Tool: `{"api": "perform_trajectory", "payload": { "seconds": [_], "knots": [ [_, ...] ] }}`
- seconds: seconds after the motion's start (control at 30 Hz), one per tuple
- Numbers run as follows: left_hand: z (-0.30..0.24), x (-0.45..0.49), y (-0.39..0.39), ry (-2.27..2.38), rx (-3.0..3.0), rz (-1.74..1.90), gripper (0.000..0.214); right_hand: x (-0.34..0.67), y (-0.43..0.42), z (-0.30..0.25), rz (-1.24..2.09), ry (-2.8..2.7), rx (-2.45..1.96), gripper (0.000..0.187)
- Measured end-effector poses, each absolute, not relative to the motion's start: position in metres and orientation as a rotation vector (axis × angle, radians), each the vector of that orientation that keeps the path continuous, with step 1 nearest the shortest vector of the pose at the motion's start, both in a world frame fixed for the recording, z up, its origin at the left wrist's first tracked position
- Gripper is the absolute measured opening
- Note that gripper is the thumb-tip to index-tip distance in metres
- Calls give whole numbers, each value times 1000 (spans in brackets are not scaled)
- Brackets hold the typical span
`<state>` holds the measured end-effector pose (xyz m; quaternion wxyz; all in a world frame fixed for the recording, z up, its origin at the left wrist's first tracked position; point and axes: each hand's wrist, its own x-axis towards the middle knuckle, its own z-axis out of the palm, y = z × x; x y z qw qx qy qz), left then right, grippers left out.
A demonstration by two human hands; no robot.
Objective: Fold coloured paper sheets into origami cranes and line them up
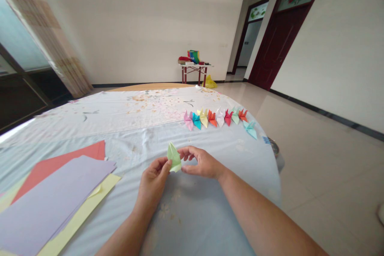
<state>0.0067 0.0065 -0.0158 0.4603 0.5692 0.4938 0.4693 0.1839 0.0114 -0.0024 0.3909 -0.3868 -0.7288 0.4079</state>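
Between my hands, above the cloth, is a small piece of light green folded paper that comes to a point at the top. My left hand pinches its lower left side between thumb and fingers. Close by its right edge is my right hand, with thumb and fingers apart; the fingertips are near or just touching the paper, I cannot tell which. Beyond my right hand stands a row of several folded paper cranes in pink, blue, yellow, orange, white, red and green. A pale turquoise crane sits at the row's right end.
Stacked purple, red and yellow paper sheets lie at the left. A flowered tablecloth covers the round table, with wrinkles across it. Against the far wall, a small table carries bags and other items. A dark red door is at the right.
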Motion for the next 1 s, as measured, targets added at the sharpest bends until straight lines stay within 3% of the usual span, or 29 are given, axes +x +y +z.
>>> {"api": "perform_trajectory", "payload": {
  "seconds": [0.2, 0.67, 1.0],
  "knots": [
    [-7, 7, -1, 1127, 1565, 1150, 28, 181, 14, -7, 987, -1719, -1041, 23],
    [-12, 8, 0, 1149, 1557, 1153, 26, 174, 13, -11, 843, -1583, -1210, 23],
    [-10, 10, -3, 1160, 1533, 1158, 25, 172, 11, -11, 582, -1637, -1157, 9]
  ]
}}
